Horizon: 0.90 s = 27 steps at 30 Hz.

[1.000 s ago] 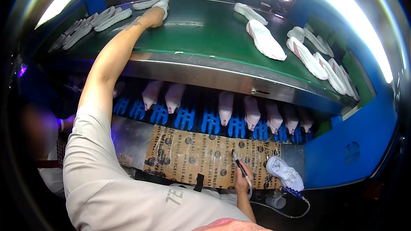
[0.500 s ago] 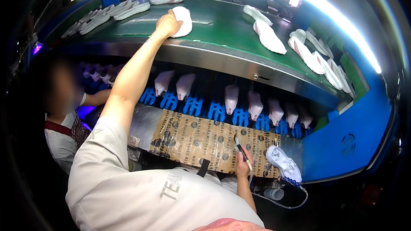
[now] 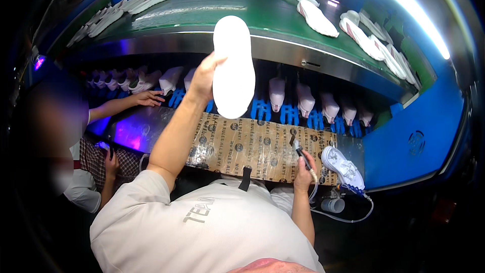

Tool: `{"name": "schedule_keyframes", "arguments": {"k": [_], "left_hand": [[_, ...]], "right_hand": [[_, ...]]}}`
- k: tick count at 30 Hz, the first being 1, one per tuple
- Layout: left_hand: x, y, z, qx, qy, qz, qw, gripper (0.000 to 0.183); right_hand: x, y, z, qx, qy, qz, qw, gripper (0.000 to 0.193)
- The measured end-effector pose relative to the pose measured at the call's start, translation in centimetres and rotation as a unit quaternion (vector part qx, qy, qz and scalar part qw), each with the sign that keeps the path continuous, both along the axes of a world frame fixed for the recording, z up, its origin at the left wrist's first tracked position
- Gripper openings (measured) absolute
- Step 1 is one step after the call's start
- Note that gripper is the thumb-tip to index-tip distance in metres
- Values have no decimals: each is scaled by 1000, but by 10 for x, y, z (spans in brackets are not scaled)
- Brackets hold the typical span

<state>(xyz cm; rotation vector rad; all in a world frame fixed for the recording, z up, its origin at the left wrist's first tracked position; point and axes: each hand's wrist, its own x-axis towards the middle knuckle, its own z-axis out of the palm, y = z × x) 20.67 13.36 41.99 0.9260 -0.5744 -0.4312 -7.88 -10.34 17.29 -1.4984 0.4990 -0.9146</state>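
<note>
left hand (image 3: pixel 204 77) grips a white sole (image 3: pixel 233 68), right hand (image 3: pixel 305 169) a pen-like tool (image 3: pixel 301 153); seemingly pick-up, next needing steady hold.

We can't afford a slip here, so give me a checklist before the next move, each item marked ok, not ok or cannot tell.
1. Sole held by left hand: ok, gripped at its left edge.
2. Sole's surface free of marks: cannot tell, too bright.
3. Tool in right hand: ok.
4. Tool's tip wet: cannot tell, too small.
5. Right hand apart from laced shoe: ok.
6. Co-worker's hand apart from sole: ok.
</note>
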Motion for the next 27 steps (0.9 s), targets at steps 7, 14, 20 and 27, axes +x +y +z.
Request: {"name": "schedule_keyframes", "arguments": {"k": [7, 14, 20, 27], "left_hand": [[-80, -23, -114, -21, 224, -192, 955, 76], [-108, -47, -178, 25, 267, -196, 943, 81], [-125, -59, -185, 26, 286, -209, 935, 72], [-113, -51, -178, -14, 307, -219, 926, 73]], "right_hand": [[-7, 6, 40, 216, -127, 16, 968, 28], [23, 43, 90, 145, -67, 109, 981, 29], [67, 59, 122, -320, -12, 36, 947, 32], [57, 54, 127, -205, -5, 106, 973, 32]]}}
